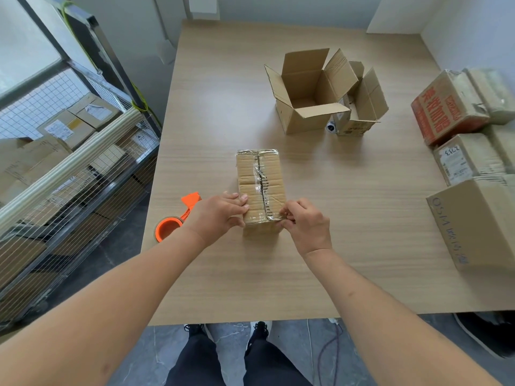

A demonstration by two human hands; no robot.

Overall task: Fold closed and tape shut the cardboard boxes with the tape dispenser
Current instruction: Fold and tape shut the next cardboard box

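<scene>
While the left hand [216,215] grips the taped box [260,185] mid-frame, the right hand [305,227] pinches its tape end. Pulled carelessly, that tape may wrinkle or lift.

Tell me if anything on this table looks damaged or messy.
Yes. The small box held by both hands has a ragged, gaping top seam, and the tape over it is wrinkled. The red printed box at the right edge looks crushed, with torn wrapping.
</scene>
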